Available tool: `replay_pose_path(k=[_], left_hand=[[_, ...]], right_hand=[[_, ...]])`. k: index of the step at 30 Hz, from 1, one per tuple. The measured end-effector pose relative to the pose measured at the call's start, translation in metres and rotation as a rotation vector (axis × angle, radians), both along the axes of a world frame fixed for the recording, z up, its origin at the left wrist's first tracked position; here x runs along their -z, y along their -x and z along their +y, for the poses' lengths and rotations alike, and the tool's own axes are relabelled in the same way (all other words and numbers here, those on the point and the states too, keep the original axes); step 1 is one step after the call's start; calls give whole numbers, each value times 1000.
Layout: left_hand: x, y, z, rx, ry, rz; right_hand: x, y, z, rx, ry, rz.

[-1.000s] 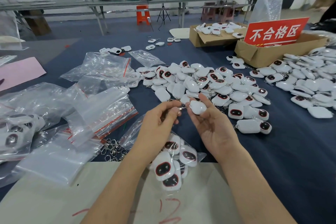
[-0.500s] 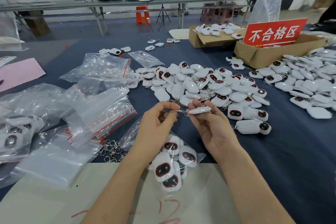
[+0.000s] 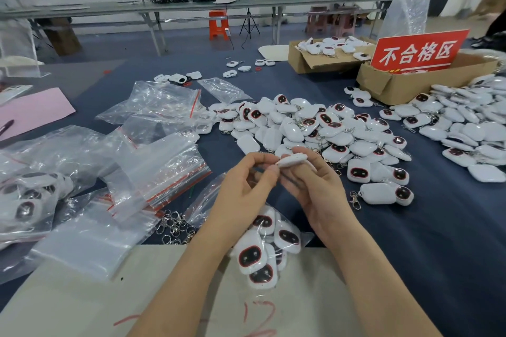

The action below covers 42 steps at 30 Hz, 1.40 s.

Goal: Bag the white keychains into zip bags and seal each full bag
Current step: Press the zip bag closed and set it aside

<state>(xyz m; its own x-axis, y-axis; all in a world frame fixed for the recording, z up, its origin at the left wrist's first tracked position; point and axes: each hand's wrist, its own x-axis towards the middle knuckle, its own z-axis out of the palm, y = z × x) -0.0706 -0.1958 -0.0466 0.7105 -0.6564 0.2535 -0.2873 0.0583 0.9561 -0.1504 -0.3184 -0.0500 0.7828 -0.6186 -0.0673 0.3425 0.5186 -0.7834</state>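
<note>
**Head view.**

- **Grip:** Your right hand holds one keychain edge-on, with the fingers curled up beneath it and the tips on the shell. Your left hand pinches its near end between thumb and forefinger. Whether that is shell or ring is too small to tell.
- **Position:** The keychain is in the air above the bag, short of the pile beyond the bag.
- **Risk 1:** This is a fingertip hold on a smooth shell. A tug from your left could pop it free, and it would likely drop into the pile beyond the bag and get mixed in.
- **Risk 2:** The bag's mouth is hidden under your left wrist. A one-handed drop may miss it.
- **Risk 3:** The loose clasps left of the bag could snag the ring.
- **Look:** The keychain is white, glossy, rounded and slim on edge, and its face is not shown. The ones in the bag show a dark oval with a red rim.
</note>
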Motion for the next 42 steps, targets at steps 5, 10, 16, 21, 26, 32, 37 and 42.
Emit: replay_pose_path(k=[5, 10, 16, 21, 26, 32, 37, 42], left_hand=[[-2, 1, 0, -11, -18, -33], [-12, -3, 8, -50, 72, -17], [-30, -44, 59, -180, 269, 395], [-18, -69, 106, -334, -85, 275], [-13, -74, 118, -198, -558, -147], [-21, -74, 102, -6, -457, 95], [-25, -66, 93, 75, -521, 161], [-25, -61, 96, 59, -542, -13]], right_hand=[[0, 5, 7, -25, 456, 122], [-4, 7, 14, 6, 671, 178], [-2, 11, 7, -46, 726, 316], [-7, -13, 12, -213, 844, 486], [-18, -38, 26, -349, 1011, 609], [-23, -44, 32, -397, 975, 632], [-25, -43, 35, -424, 931, 637], [-27, -42, 39, -347, 939, 543]])
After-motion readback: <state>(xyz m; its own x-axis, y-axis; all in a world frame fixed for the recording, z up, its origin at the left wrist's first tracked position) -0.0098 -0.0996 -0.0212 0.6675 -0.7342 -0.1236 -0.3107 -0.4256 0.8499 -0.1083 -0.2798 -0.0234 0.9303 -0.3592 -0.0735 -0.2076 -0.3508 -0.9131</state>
